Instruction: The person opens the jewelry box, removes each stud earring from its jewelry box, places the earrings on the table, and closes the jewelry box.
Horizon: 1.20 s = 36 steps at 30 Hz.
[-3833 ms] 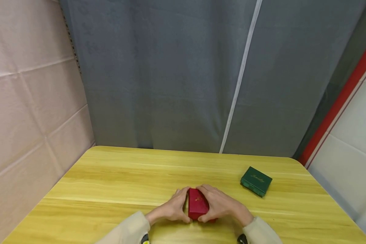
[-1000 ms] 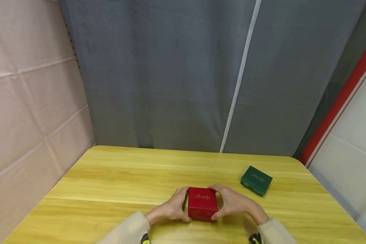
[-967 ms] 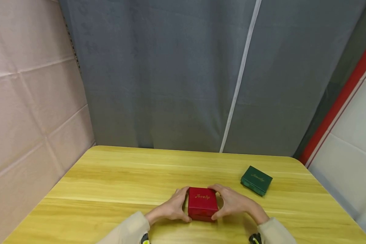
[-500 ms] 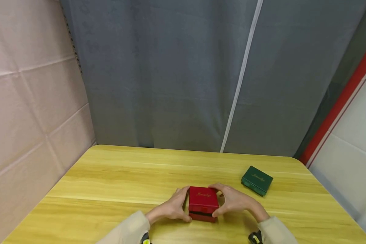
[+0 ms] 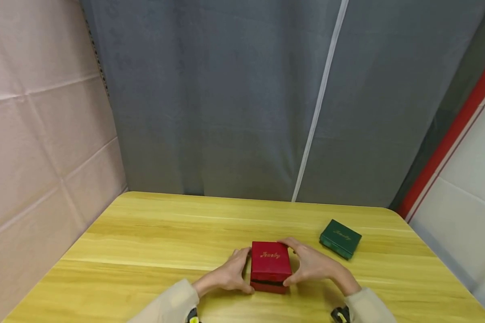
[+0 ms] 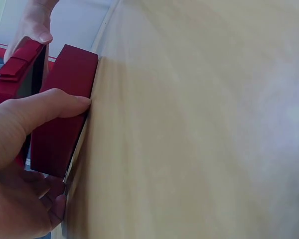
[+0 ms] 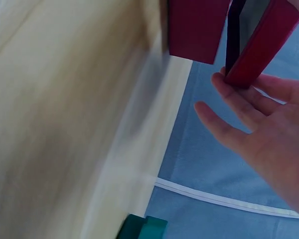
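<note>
A red jewelry box with gold script on top sits near the front of the table, between both hands. Its lid [image 5: 271, 261] is raised off the base [image 5: 268, 287], leaving a dark gap along the front. My left hand [image 5: 231, 272] holds the base from the left, thumb at the front and fingers at the back; the left wrist view shows that thumb lying along the base's red wall [image 6: 65, 77]. On the right, my right hand [image 5: 314, 264] grips the lid between thumb and fingers. The right wrist view shows fingertips under the lid's corner [image 7: 261, 52], apart from the base. The box's inside is mostly hidden.
A green box [image 5: 340, 239] with gold script lies at the right of the wooden table [image 5: 165, 233], beyond the right hand. A grey curtain [image 5: 226, 112] hangs behind the table's far edge. Pale walls stand on both sides.
The right hand has shifted right from covering the box, then taken the lid up, opening a gap that widens toward now. The left hand stays in place on the base.
</note>
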Tool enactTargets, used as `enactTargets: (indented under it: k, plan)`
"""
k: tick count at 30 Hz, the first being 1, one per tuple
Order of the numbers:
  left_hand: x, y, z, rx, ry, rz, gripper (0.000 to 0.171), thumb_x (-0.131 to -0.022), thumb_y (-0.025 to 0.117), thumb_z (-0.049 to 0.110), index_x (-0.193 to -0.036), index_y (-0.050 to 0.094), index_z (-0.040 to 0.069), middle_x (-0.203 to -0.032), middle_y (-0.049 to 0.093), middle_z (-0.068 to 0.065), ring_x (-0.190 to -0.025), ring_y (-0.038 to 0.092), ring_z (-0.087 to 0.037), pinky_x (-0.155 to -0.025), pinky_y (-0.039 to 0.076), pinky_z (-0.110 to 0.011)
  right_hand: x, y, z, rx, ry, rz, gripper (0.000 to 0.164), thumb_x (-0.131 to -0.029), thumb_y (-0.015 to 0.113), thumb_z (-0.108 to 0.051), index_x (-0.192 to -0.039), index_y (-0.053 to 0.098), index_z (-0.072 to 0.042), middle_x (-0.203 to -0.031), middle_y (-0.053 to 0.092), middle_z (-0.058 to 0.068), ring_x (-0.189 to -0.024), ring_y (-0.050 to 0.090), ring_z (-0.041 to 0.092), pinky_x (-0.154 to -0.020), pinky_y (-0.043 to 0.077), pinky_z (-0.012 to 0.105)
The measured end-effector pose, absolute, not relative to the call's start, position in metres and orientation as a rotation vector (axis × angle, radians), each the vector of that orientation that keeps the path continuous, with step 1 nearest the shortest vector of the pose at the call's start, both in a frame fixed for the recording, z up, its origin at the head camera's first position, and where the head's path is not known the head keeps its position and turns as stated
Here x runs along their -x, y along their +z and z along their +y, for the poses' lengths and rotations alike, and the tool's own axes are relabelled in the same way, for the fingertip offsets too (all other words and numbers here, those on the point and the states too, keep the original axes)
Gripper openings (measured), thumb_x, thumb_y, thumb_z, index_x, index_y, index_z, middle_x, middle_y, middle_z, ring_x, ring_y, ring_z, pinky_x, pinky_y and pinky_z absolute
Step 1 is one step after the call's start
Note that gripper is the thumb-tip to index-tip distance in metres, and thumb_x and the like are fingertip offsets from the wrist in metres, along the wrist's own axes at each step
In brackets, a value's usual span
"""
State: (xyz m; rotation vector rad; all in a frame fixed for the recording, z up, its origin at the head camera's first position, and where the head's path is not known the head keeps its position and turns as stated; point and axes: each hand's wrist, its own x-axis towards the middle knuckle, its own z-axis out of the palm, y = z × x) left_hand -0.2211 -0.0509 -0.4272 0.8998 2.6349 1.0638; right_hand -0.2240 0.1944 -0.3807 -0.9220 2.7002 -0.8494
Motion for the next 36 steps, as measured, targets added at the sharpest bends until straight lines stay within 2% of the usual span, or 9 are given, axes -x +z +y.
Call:
enactTargets:
  k: [6,12,25,36]
  plan:
    - [0.221,-0.425,-0.052,-0.953,1.027,2.661,0.092,-0.055,0.080,0.020,-0.130,0.032,-0.004,-0.123,0.044,-0.011,-0.109,0.035,-0.019,-0.098,0.031,-0.035,0.223,-0.374,0.201,0.927,-0.881,2.756,0.090,-0.062,0.077,-0.040,-0.132,0.033,-0.006,-0.125,0.044,0.006,-0.108,0.046,0.026,-0.086,0.041,0.049]
    - [0.220,-0.424,-0.053,-0.951,1.005,2.671,0.092,-0.056,0.080,0.021,-0.131,0.031,-0.004,-0.125,0.043,-0.011,-0.111,0.035,-0.019,-0.098,0.032,-0.036,0.229,-0.368,0.211,0.936,-0.951,2.870,0.084,-0.063,0.078,-0.033,-0.129,0.035,-0.004,-0.117,0.047,0.005,-0.102,0.048,0.022,-0.084,0.044,0.045]
    - [0.216,-0.423,-0.056,-0.949,0.993,2.695,0.095,-0.053,0.081,0.018,-0.131,0.031,-0.005,-0.122,0.045,-0.010,-0.106,0.036,-0.017,-0.096,0.035,-0.035,0.249,-0.370,0.222,0.697,-0.904,3.035,0.087,-0.064,0.076,-0.036,-0.131,0.034,0.001,-0.119,0.047,0.014,-0.098,0.048,0.029,-0.076,0.046,0.042]
    - [0.213,-0.420,-0.056,-0.939,0.950,2.687,0.097,-0.054,0.081,0.022,-0.132,0.030,-0.003,-0.126,0.043,-0.011,-0.107,0.036,-0.016,-0.096,0.035,-0.035,0.272,-0.386,0.220,0.604,-0.866,3.024,0.093,-0.060,0.077,-0.042,-0.129,0.035,0.004,-0.117,0.048,0.014,-0.103,0.047,0.029,-0.086,0.040,0.051]
